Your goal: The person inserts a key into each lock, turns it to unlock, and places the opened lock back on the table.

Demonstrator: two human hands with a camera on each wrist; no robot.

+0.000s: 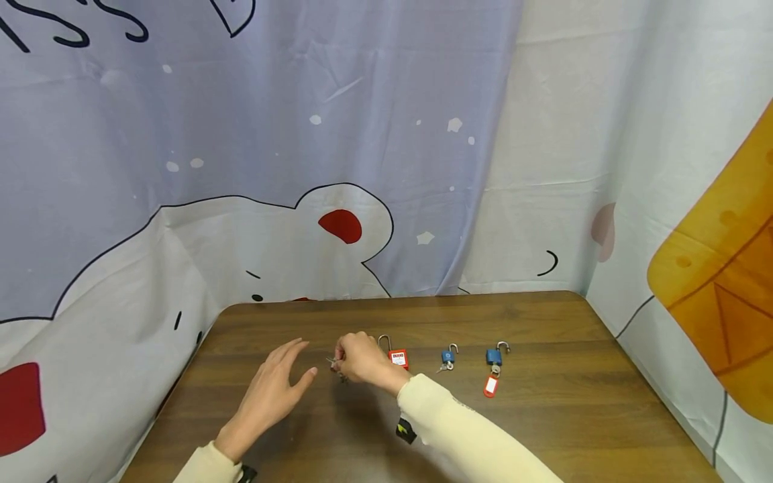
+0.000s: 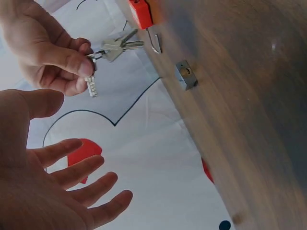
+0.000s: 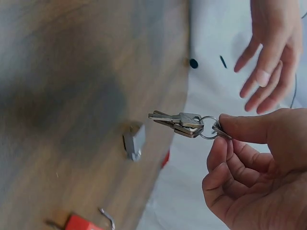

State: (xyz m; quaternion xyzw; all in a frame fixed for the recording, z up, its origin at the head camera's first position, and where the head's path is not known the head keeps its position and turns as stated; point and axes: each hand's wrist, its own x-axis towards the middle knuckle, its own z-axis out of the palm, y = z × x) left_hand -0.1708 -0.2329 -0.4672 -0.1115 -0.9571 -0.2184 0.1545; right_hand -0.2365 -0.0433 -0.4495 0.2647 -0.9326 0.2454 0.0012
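Observation:
My right hand (image 1: 367, 360) pinches one key of a ring of silver keys (image 3: 188, 125) between thumb and index finger, above the table. The other keys hang from the metal ring (image 3: 207, 137), away from the fingertips. To its left, my left hand (image 1: 268, 388) is held with fingers spread and nothing in it, apart from the keys. A small grey metal padlock body (image 2: 185, 75) sits on the table near the keys; in the head view the right hand seems to hide it. Beside the right hand lies a red padlock (image 1: 398, 360) with its shackle up.
Farther right on the wooden table (image 1: 543, 429) lie a small blue padlock (image 1: 447, 357) with keys and a larger blue padlock (image 1: 494, 357) with a red key tag (image 1: 491, 386). Both shackles stand open. A printed curtain (image 1: 362, 134) hangs behind the table's far edge.

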